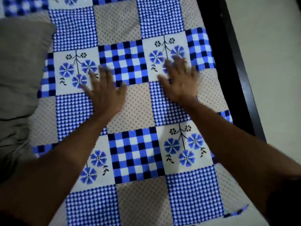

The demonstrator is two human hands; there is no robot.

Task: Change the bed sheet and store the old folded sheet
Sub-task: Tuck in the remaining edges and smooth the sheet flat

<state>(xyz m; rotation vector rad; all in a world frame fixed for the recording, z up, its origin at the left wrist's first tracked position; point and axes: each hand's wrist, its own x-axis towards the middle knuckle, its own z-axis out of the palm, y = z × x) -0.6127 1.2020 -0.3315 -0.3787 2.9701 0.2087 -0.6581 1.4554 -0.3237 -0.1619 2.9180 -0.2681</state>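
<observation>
A blue-and-white patchwork sheet (pixel 138 105) with checks, dots and flower squares lies in a long folded strip across the bed. My left hand (pixel 105 93) lies flat on it with fingers spread, by a flower square. My right hand (pixel 179 82) presses flat on the sheet further right, fingers straight and slightly blurred. Neither hand grips the cloth.
A grey pillow (pixel 21 66) lies at the left, beside the sheet's edge. The dark bed frame (pixel 228 66) runs along the right side, with pale floor (pixel 273 62) beyond it. More of the same patterned fabric shows at the top left (pixel 22 5).
</observation>
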